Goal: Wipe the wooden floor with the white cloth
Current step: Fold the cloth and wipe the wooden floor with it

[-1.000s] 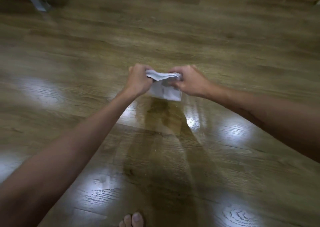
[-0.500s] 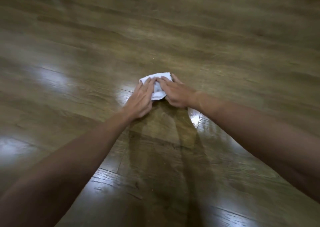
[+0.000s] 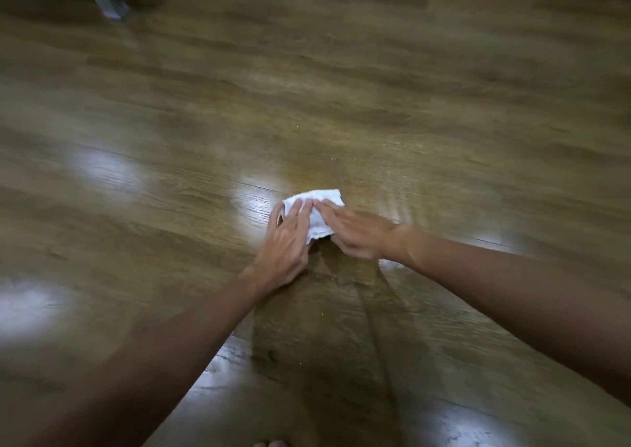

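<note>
- The white cloth lies bunched flat on the wooden floor, just past centre toward 12 o'clock from the person.
- The left hand presses its 9 o'clock side and the right hand its 3 o'clock side; both lie flat with spread fingers, pinning the cloth rather than clenching it.
- It looks light, soft and limp, so it will likely crumple or slip on the glossy boards; downward palm pressure across its middle should steer it best.
- No containers are in view.
</note>
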